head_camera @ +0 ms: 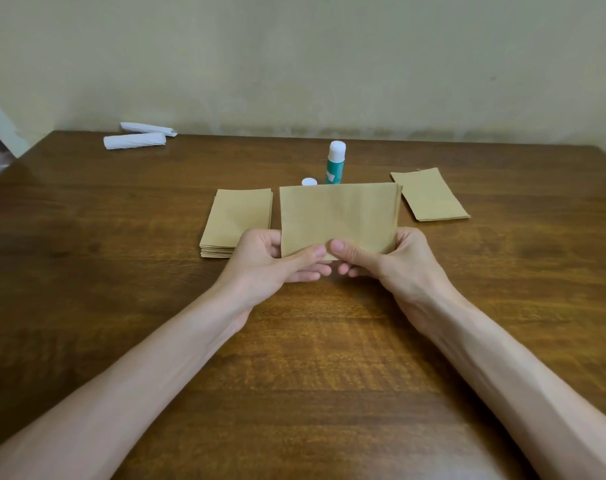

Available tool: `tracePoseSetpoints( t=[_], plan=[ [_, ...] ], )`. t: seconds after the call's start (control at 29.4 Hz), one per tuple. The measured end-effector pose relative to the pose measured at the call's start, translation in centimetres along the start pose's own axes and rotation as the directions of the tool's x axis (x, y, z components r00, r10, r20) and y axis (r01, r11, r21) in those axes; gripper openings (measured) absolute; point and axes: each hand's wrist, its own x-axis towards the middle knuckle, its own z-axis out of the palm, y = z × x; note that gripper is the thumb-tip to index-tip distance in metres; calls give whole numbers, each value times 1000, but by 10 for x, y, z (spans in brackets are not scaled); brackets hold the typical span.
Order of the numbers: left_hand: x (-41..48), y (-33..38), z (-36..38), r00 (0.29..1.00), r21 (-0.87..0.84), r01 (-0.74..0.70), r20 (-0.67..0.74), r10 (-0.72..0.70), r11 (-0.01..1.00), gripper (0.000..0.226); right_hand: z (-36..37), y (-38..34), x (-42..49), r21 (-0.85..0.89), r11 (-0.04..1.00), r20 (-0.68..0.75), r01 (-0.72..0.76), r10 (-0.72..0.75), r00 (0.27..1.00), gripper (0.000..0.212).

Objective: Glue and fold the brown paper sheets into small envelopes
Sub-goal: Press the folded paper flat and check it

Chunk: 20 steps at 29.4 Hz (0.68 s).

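Note:
I hold a brown paper sheet (339,216) above the table's middle, its face turned toward me. My left hand (277,259) pinches its lower left edge, thumb on the front and fingers behind. My right hand (391,258) pinches the lower right edge the same way; the two thumbs nearly meet at the bottom middle. A stack of brown sheets (237,221) lies just left of it. A thinner pile of brown paper pieces (429,195) lies at the right. An uncapped green glue stick (335,162) stands behind the sheet, with its white cap (309,182) beside it, partly hidden.
The dark wooden table (312,358) runs to a pale wall at the back. Two rolled white papers (138,136) lie at the far left. Something white and pink shows at the left edge of the view.

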Motion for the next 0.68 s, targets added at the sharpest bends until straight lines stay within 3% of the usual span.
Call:
tracePoseSetpoints(
  t=[0.41, 0.68],
  plan=[
    [-1, 5, 0, 996, -6, -10, -94, 10, 1000, 17, -6, -6, -1, 36, 999, -25, -29, 30, 999, 33],
    [0, 6, -5, 995, -15, 1, -104, -3, 1000, 23, -9, -6, 2, 48, 999, -30, -23, 25, 999, 33]
  ],
)
